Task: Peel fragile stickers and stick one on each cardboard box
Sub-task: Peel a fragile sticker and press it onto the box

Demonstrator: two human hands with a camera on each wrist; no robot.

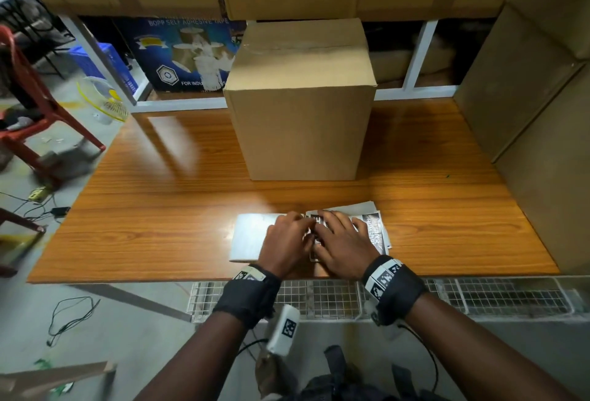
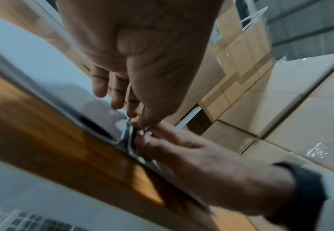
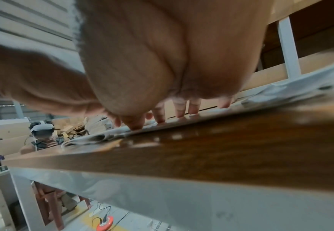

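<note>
A plain cardboard box (image 1: 300,100) stands upright at the middle back of the wooden table (image 1: 159,209). Near the front edge lies a stack of black-and-white fragile stickers (image 1: 372,228) (image 3: 102,136), with a pile of white sheets (image 1: 249,236) (image 2: 39,65) to its left. Both hands meet over the stack. My left hand (image 1: 305,229) (image 2: 134,119) pinches a thin sticker edge between thumb and forefinger. My right hand (image 1: 332,231) (image 3: 162,115) lies spread on the stack, its fingertips (image 3: 180,111) and thumb pressing down. The sticker under the hands is mostly hidden.
Stacked cardboard boxes (image 1: 526,97) wall in the table's right side, and more sit on the shelf above. A blue tape carton (image 1: 178,52) stands behind the table. A red chair (image 1: 28,106), a fan (image 1: 105,100) and cables are on the floor at left. Another person (image 3: 41,132) works in the distance.
</note>
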